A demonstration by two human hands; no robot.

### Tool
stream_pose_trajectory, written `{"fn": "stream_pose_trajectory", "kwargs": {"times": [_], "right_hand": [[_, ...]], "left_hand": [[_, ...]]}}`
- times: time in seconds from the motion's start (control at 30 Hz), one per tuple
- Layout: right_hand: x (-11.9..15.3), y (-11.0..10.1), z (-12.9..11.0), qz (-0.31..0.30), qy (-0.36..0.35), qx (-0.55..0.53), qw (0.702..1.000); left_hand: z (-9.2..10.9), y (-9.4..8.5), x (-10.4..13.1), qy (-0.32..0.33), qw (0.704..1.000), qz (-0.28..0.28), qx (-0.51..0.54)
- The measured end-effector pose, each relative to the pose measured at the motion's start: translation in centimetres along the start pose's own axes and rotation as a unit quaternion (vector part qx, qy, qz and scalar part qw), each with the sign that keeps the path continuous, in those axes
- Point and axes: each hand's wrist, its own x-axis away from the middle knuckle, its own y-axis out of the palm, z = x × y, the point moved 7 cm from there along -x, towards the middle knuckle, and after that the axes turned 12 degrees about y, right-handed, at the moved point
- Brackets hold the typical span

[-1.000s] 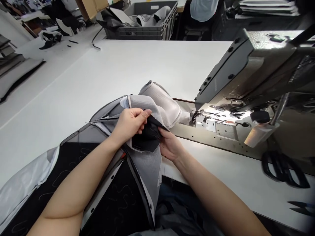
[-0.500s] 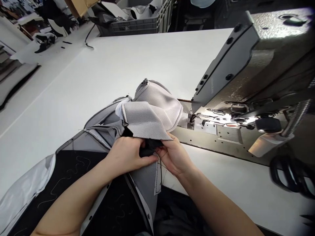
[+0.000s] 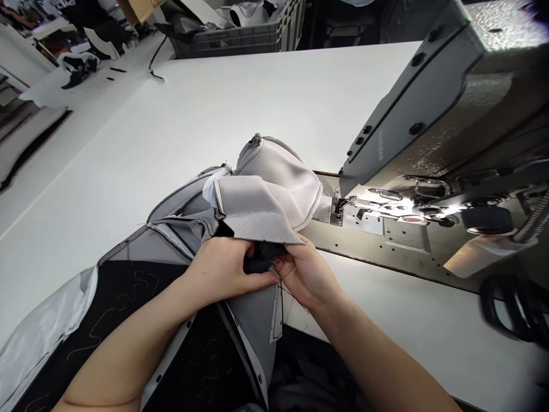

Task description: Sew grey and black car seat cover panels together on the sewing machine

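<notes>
A sewn cover (image 3: 257,206) of light grey woven fabric and black backing lies bunched on the table, its larger part spreading to the lower left. My left hand (image 3: 225,266) is closed on the dark folded cloth at its middle, thumb pointing right. Opposite it, my right hand (image 3: 304,274) pinches the cover's edge under a grey flap, with some fingertips hidden beneath the fabric. Both hands nearly meet around a dark fold. Loose threads hang below the right fingers. The sewing machine's needle area (image 3: 338,209) is just right of the bunched fabric.
The sewing machine (image 3: 420,114) fills the right side, its lamp lit over the metal bed (image 3: 364,243). A white table (image 3: 300,91) surrounds the work. Behind it stands a grey crate (image 3: 240,40) holding fabric pieces. Black scissor handles (image 3: 506,309) lie at the right.
The camera view has shifted slightly, so the machine appears farther right. Both hands keep their hold on the cover, with hardly any movement.
</notes>
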Motion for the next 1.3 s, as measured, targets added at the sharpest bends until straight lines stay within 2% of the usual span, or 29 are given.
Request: {"fn": "stream_pose_trajectory", "kwargs": {"times": [0.1, 0.2, 0.27, 0.3, 0.33, 0.37, 0.4, 0.43, 0.47, 0.5, 0.53, 0.57, 0.67, 0.73, 0.87, 0.93, 1.0, 1.03, 1.1, 1.2, 1.27, 1.3], "right_hand": [[-0.1, -0.1, -0.1, -0.007, -0.010, 0.012, 1.000], [0.2, -0.1, -1.1, -0.028, -0.055, 0.059, 0.996], [1.2, 0.2, -2.4, -0.043, -0.164, 0.132, 0.977], [2.2, 0.5, -3.2, -0.035, -0.255, 0.182, 0.949], [3.5, 0.9, -3.7, -0.022, -0.357, 0.244, 0.901], [4.8, 1.6, -3.5, -0.017, -0.453, 0.317, 0.833], [5.9, 2.6, -2.5, -0.028, -0.524, 0.402, 0.750], [6.4, 3.6, -0.8, -0.052, -0.565, 0.487, 0.664], [6.3, 4.4, 1.3, -0.091, -0.570, 0.569, 0.586], [5.8, 4.7, 3.3, -0.122, -0.554, 0.632, 0.528], [5.1, 4.7, 4.6, -0.133, -0.536, 0.670, 0.496], [4.5, 4.7, 5.3, -0.132, -0.523, 0.688, 0.486], [3.7, 4.5, 5.0, -0.104, -0.523, 0.673, 0.512], [3.7, 4.7, 4.5, -0.102, -0.530, 0.664, 0.517], [3.9, 4.8, 4.7, -0.090, -0.529, 0.687, 0.490], [4.1, 3.9, 4.9, -0.040, -0.545, 0.691, 0.473], [4.0, 2.4, 4.7, 0.026, -0.543, 0.695, 0.471], [4.0, 1.7, 4.9, 0.040, -0.531, 0.703, 0.471], [4.0, 0.4, 5.4, 0.044, -0.495, 0.731, 0.468], [4.4, -0.7, 6.0, 0.050, -0.450, 0.765, 0.458], [4.7, -0.9, 6.0, 0.059, -0.430, 0.774, 0.462], [4.7, -0.9, 6.1, 0.055, -0.421, 0.775, 0.468]], "left_hand": [[-0.1, 0.3, 0.2, 0.009, 1.000, 0.013, 0.003], [-2.0, 1.0, -0.9, 0.046, 0.996, 0.055, 0.061], [-4.5, 0.8, -2.7, 0.084, 0.981, 0.118, 0.127], [-6.2, 0.3, -3.7, 0.086, 0.973, 0.161, 0.143], [-8.3, -0.3, -4.7, 0.065, 0.969, 0.196, 0.135], [-10.4, -1.0, -5.6, 0.029, 0.969, 0.220, 0.107], [-12.2, -1.6, -6.4, -0.005, 0.969, 0.235, 0.080], [-13.8, -2.3, -7.0, -0.035, 0.967, 0.245, 0.061], [-15.0, -2.9, -7.4, -0.058, 0.965, 0.252, 0.048], [-15.7, -3.4, -7.6, -0.070, 0.963, 0.257, 0.044], [-16.0, -3.7, -7.7, -0.073, 0.962, 0.260, 0.045], [-16.1, -3.8, -7.7, -0.068, 0.962, 0.259, 0.048], [-15.0, -3.7, -7.3, -0.015, 0.967, 0.245, 0.065], [-14.3, -3.7, -6.8, 0.014, 0.965, 0.247, 0.087], [-13.9, -4.5, -5.7, 0.058, 0.950, 0.278, 0.129], [-13.6, -4.6, -5.4, 0.090, 0.943, 0.290, 0.134], [-13.1, -4.5, -5.5, 0.112, 0.941, 0.292, 0.127], [-12.8, -4.5, -5.7, 0.115, 0.942, 0.289, 0.122], [-11.8, -4.9, -6.0, 0.109, 0.949, 0.274, 0.110], [-9.1, -6.4, -5.4, 0.099, 0.966, 0.216, 0.099], [-7.0, -8.1, -2.9, 0.098, 0.976, 0.168, 0.096], [-6.2, -8.9, -0.7, 0.092, 0.980, 0.150, 0.094]]}}
